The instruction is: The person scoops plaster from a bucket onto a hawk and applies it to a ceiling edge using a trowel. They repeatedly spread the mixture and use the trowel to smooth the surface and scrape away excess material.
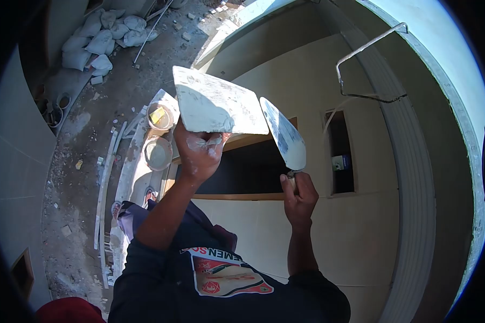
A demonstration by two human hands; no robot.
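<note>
My left hand (200, 153), smeared with white material, holds up a flat rectangular board (218, 102) from below. The board's face is whitish with grey smears. My right hand (299, 196) is closed round the handle of a trowel (285, 135). The trowel's long rounded blade carries white residue and points up and to the left, its tip close beside the board's right edge. Whether tip and board touch, I cannot tell.
Two buckets (158, 154) stand on a narrow plank platform (125, 185) at the left, one with a yellow object inside. Far below, white sacks (99, 37) lie on the rubble-strewn ground. A bent metal rod (361, 49) juts out at the upper right. A wall (361, 231) with dark openings is at the right.
</note>
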